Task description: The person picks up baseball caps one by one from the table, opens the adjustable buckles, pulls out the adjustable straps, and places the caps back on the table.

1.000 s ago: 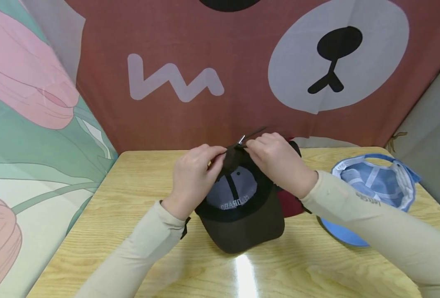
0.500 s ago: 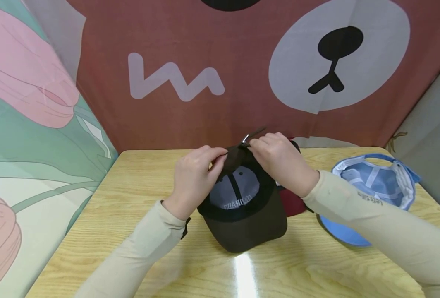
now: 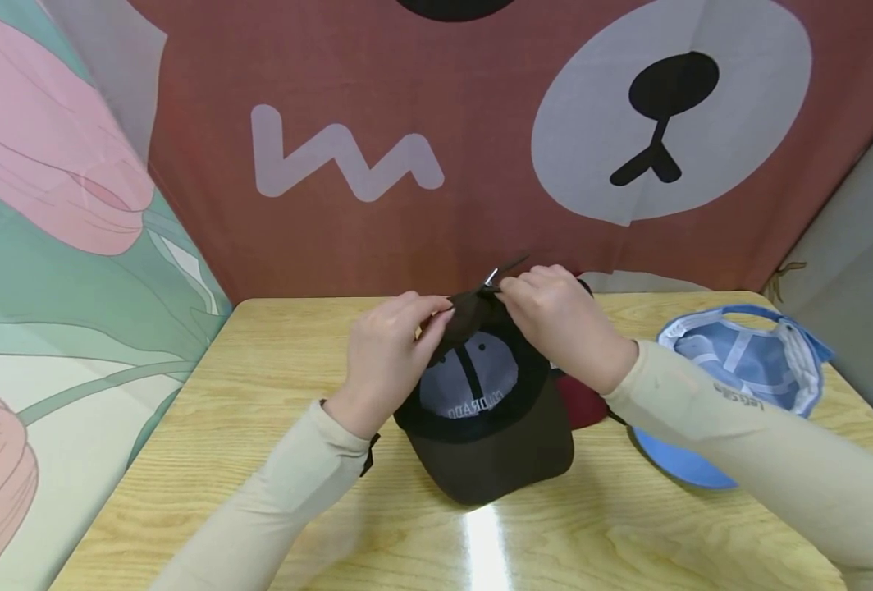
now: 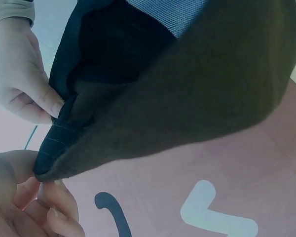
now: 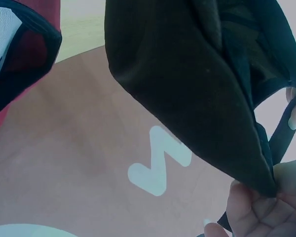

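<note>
A dark brown baseball cap (image 3: pixel 491 460) is held with its grey-lined inside and its brim facing me. Mirrored lettering shows across the lining. My left hand (image 3: pixel 385 357) pinches the left part of its back edge between thumb and fingers. On the other side, my right hand (image 3: pixel 565 324) pinches the back edge beside the strap's metal buckle (image 3: pixel 491 277). The loose strap end (image 3: pixel 514 263) sticks up to the right past the buckle. In the left wrist view, the cap's brown fabric (image 4: pixel 212 84) narrows to the pinched edge. The right fingertips are partly hidden in the head view.
Behind the brown cap and my right hand, a burgundy cap (image 3: pixel 582 402) is partly covered. A blue cap (image 3: pixel 691 460) lies upturned at the right of the wooden table (image 3: pixel 289 361), partly behind my right sleeve. A printed bear cloth (image 3: pixel 348 246) hangs along the back edge.
The brown cap has shifted slightly to the right, and both hands have moved a little the same way, still pinching its back edge. The buckle has moved right with them.
</note>
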Tool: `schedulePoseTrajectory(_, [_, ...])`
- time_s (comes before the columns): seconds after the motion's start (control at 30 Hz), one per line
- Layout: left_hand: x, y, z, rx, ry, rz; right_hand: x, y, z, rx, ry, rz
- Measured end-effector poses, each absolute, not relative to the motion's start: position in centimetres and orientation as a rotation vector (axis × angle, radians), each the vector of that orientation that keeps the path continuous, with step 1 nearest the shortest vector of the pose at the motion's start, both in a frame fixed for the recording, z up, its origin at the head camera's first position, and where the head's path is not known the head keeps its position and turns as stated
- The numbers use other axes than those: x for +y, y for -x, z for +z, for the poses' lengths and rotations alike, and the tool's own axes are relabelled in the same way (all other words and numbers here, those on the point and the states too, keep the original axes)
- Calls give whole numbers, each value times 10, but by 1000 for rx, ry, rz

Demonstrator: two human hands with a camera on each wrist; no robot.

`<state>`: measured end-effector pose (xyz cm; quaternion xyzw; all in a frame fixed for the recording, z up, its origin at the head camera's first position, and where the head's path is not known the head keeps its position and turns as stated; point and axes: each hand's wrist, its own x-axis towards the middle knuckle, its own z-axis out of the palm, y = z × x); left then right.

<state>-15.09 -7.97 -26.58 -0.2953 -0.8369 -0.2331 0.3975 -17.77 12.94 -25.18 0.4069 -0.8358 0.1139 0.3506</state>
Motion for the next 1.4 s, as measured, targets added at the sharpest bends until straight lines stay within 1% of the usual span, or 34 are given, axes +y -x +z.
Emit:
schedulePoseTrajectory(0.57, [-81,151,-263,-2129,739,-616,130,178,-251,-2170,-1050,361])
schedulePoseTrajectory(1.4, [-81,149,-264,-2113,732,-608,131,175,-249,-2216,-1004,323])
